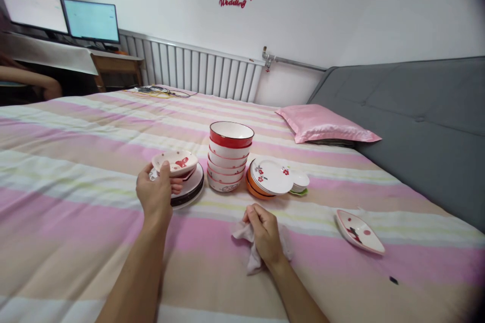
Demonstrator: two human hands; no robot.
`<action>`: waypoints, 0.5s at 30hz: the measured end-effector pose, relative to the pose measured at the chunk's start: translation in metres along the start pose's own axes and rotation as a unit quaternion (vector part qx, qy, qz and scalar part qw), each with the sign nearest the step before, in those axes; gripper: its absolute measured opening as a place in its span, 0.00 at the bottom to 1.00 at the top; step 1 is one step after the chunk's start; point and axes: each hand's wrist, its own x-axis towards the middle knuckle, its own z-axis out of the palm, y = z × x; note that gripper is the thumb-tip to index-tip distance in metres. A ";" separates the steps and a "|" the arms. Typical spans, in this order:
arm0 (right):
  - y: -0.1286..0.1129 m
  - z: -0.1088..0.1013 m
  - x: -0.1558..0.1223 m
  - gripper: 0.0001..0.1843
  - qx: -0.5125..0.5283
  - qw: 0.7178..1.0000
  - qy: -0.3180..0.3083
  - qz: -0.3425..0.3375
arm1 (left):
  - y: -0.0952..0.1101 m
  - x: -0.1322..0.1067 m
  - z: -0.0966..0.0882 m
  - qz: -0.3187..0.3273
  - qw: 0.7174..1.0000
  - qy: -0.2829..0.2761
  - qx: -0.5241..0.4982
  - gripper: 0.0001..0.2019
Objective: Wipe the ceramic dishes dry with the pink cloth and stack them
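My left hand (157,189) grips a small white dish (175,162) with a red picture and dots, thumb over its rim. The dish is above a stack of plates (195,186) with dark edges; whether it touches what lies beneath, I cannot tell. My right hand (263,232) is closed around a pale crumpled cloth (252,252) low over the bed. Between and beyond the hands stands a tall stack of bowls (227,161), the top one red outside. Beside it, white flowered plates (273,176) rest on orange-sided dishes (255,189).
A similar dish (359,232) lies at the right, near a small dark object (393,280). Small white saucers (300,180) stand behind the flowered plates. Farther back are a pink pillow (326,123), grey headboard (413,121) and cables (159,92). A person's arm (30,78) shows far left.
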 end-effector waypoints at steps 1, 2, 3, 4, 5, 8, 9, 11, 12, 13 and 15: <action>0.000 0.000 0.000 0.21 -0.001 1.000 0.000 -0.001 | 0.000 0.000 0.000 -0.001 1.000 -0.001 -0.001 0.30; 0.000 0.000 0.000 0.20 -0.001 1.000 0.000 -0.001 | 0.000 0.000 0.000 -0.003 1.000 -0.002 -0.003 0.31; 0.000 0.000 0.000 0.20 -0.001 1.000 0.000 -0.002 | 0.000 0.000 0.000 -0.004 1.000 -0.001 -0.005 0.31; 0.001 0.000 0.000 0.20 -0.001 1.000 0.000 -0.004 | 0.001 -0.001 0.000 0.001 1.000 0.006 -0.009 0.32; 0.001 0.000 0.000 0.20 -0.001 1.000 0.001 -0.004 | 0.003 -0.002 -0.001 0.013 1.000 0.020 -0.014 0.31; 0.002 0.001 0.000 0.20 0.001 1.000 0.001 -0.003 | 0.012 -0.007 -0.003 0.077 0.992 0.093 -0.039 0.23; 0.002 0.001 0.000 0.20 0.001 1.000 0.001 -0.003 | 0.015 -0.009 -0.004 0.103 0.986 0.118 -0.049 0.19; 0.002 0.001 0.001 0.20 0.001 1.000 -0.001 -0.004 | 0.021 -0.016 -0.006 0.161 0.973 0.150 -0.067 0.12; 0.002 0.001 0.001 0.20 0.001 1.000 -0.001 -0.005 | 0.024 -0.019 -0.006 0.195 0.965 0.157 -0.074 0.10; 0.002 0.001 0.001 0.20 0.000 1.000 -0.001 -0.005 | 0.025 -0.023 -0.006 0.230 0.957 0.162 -0.076 0.09; 0.002 0.000 0.002 0.20 -0.003 1.000 0.000 -0.007 | 0.025 -0.031 -0.004 0.276 0.952 0.121 -0.042 0.08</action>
